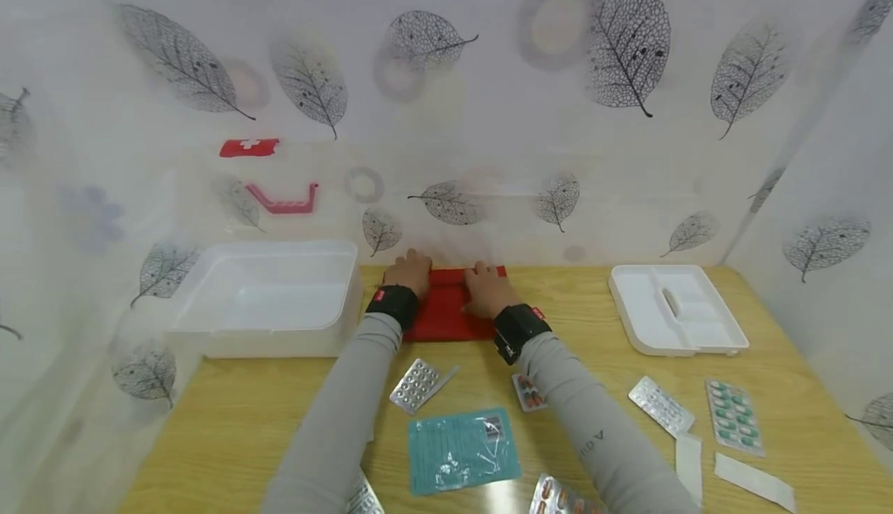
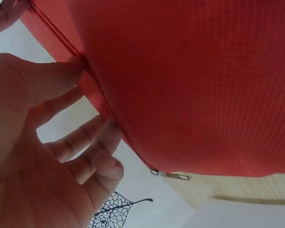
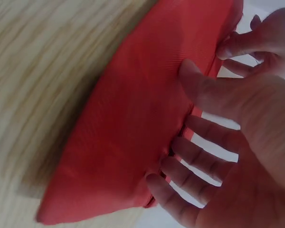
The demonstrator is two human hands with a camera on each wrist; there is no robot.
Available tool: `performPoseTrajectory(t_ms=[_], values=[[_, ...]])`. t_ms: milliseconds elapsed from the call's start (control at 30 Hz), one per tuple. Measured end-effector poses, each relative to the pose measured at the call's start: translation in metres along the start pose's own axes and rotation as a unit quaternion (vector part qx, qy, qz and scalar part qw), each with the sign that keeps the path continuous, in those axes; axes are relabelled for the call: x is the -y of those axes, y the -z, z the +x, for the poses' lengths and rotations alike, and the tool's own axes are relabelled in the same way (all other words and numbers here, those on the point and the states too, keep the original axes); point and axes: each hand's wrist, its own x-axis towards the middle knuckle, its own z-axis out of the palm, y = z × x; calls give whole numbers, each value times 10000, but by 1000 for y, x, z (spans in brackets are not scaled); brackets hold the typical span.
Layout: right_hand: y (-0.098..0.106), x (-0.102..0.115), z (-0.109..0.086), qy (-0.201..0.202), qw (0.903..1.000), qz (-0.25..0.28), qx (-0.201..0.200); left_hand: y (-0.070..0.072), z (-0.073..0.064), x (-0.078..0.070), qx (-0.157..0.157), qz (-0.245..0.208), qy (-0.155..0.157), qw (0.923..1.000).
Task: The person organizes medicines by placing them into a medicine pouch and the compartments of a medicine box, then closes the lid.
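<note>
The left hand (image 1: pixel 409 274) pinches the zipped edge of a red pouch (image 1: pixel 446 311) between thumb and fingers; the right hand (image 1: pixel 491 292), its fingers extended, touches the same edge; the pouch rests on the wooden table (image 1: pixel 223 429) near the leaf-printed sheet (image 1: pixel 474 111), between a whitish tub (image 1: pixel 274 343) and a white tray (image 1: pixel 706 305); nearer the person lie a silver blister pack (image 1: pixel 416 384) and a teal packet (image 1: pixel 456 453).

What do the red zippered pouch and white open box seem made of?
Red zippered pouch: probably matte synthetic fabric, showing a fine gridded texture up close. Its silvery zip pull: likely metal, judging by the sheen. White open rectangular box: apparently smooth moulded plastic, given its rounded corners.
</note>
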Motion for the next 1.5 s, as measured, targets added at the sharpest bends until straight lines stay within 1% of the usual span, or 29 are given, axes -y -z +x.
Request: performPoseTrajectory(t_ms=[133, 233, 333, 433, 467, 533, 667, 700, 767, 833, 967, 1000, 1067, 1133, 1233, 1333, 1400, 1500], values=[[0, 6, -1, -100, 9995, 300, 16, 0, -1, 2, 55, 8, 48, 10000], [-2, 8, -1, -184, 9986, 490, -35, 0, 0, 2, 125, -2, 142, 9998], [-4, 7, 0, -233, 9983, 519, -111, 2, -1, 1, 122, -99, 196, 9997], [-5, 5, 0, -243, 9985, 435, -210, 4, -2, 1, 33, -197, 173, 9997], [-5, 4, 0, -222, 9986, 400, -259, 4, -2, 1, -103, -226, 132, 9996], [-5, 3, -2, -143, 9986, 354, -377, 5, -1, 2, -273, -362, 108, 9989], [-3, -1, -10, 50, 9965, 368, -744, 16, -5, 1, -729, -622, -8, 9954], [-2, -2, -12, 101, 9957, 356, -849, 20, -7, 0, -746, -628, -32, 9952], [1, -4, -18, 229, 9937, 309, -1053, 28, -13, -4, -970, -531, -159, 9937], [6, -4, -24, 404, 9908, 197, -1274, 37, -19, -8, -1124, -391, -268, 9925], [20, -6, -39, 927, 9804, 100, -1736, 53, -32, -16, -1470, -154, -461, 9879], [24, -6, -43, 1062, 9772, 98, -1835, 59, -36, -18, -1507, -135, -494, 9873], [29, -7, -52, 1302, 9709, 129, -2005, 70, -48, -19, -1589, -41, -614, 9854], [34, -9, -60, 1427, 9667, 166, -2116, 81, -62, -18, -1573, -45, -792, 9844], [38, -10, -76, 1454, 9643, 277, -2196, 94, -84, -13, -1337, -205, -1093, 9848], [39, -9, -92, 1516, 9620, 460, -2224, 101, -105, -4, -1124, -478, -1278, 9842], [40, -6, -103, 1597, 9597, 571, -2240, 104, -118, 3, -1144, -682, -1330, 9821], [42, 2, -117, 1812, 9554, 589, -2256, 105, -138, 13, -1343, -1125, -1325, 9756]])
